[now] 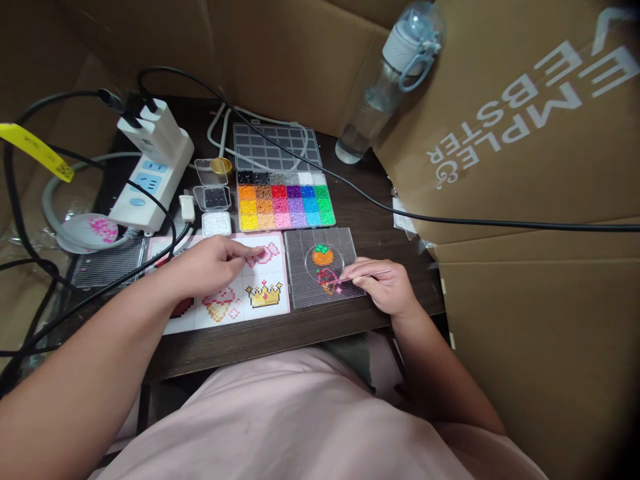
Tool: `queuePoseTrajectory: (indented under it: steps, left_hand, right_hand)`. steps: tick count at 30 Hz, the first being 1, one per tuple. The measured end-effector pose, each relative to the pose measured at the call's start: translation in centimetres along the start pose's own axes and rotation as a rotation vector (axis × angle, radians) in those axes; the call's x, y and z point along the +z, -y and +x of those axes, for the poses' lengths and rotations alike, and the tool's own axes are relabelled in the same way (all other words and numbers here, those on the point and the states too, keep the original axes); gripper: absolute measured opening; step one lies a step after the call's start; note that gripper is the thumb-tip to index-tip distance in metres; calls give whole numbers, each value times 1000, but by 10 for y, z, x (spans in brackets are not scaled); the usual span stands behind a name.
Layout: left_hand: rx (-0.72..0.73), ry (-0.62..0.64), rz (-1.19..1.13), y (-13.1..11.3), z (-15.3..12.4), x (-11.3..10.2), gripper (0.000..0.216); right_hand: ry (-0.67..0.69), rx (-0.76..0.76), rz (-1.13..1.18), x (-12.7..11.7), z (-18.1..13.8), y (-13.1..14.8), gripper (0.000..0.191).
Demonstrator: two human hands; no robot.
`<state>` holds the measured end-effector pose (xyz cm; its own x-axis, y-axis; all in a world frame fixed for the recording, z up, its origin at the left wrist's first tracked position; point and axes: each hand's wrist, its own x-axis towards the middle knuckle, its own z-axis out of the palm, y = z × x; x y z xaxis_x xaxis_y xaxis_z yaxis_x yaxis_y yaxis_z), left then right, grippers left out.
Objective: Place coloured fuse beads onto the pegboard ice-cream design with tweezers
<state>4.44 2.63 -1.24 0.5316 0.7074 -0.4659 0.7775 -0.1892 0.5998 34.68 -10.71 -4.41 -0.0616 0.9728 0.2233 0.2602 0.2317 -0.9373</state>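
Note:
My left hand (215, 263) rests over a printed pattern sheet (264, 320), its index finger stretched out to a pink candy picture (270, 252) and the other fingers curled under. An ice cream (220, 308) and a crown (265, 295) are printed below. My right hand (387, 283) pinches thin pink tweezers (367, 275), whose tip is over the clear pegboard (300, 287). On that board are an orange persimmon of beads (323, 256) and, beneath it, a pink-and-tan bead ice cream (327, 280), partly behind the tweezers.
Behind the sheet stand an open bead box (285, 200) of many colours and small bead cases (216, 223). A power strip (145, 180) with cables is at left, beside a dish of pink beads (90, 232). A water bottle (385, 87) leans against cardboard walls (525, 200).

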Motion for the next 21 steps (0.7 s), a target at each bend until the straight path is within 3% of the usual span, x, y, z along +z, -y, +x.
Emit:
queuePoseTrajectory:
  steps: [21]
  left_hand:
    - [1,-5,-3,-2,-1,0,46]
  right_hand:
    - [5,4,-24,1,1,0,11]
